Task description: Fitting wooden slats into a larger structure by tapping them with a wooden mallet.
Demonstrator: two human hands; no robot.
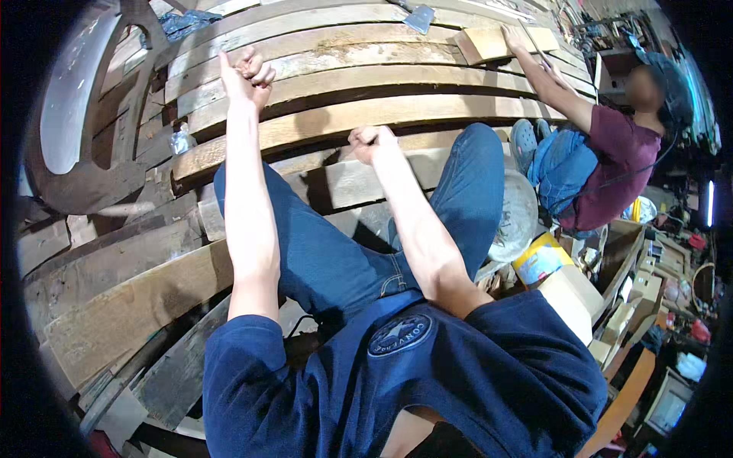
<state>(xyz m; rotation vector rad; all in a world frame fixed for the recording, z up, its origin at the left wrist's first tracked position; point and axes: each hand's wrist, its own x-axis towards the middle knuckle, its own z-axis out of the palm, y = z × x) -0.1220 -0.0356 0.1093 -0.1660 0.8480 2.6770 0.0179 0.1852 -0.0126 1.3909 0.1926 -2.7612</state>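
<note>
Holds left hand (249,80) thumb out, fingers curled, upper left of frame, and right hand (371,143) fisted near centre, by wooden planks (435,108); cannot tell contents.

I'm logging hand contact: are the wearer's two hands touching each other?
No, the left hand and the right hand are apart, with planks showing between.

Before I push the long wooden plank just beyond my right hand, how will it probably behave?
The plank will probably stay stiff, since it looks thick and solid. It may feel rather heavy, being long and apparently solid wood. Rolling seems unlikely, because its top looks broad and flat.
</note>
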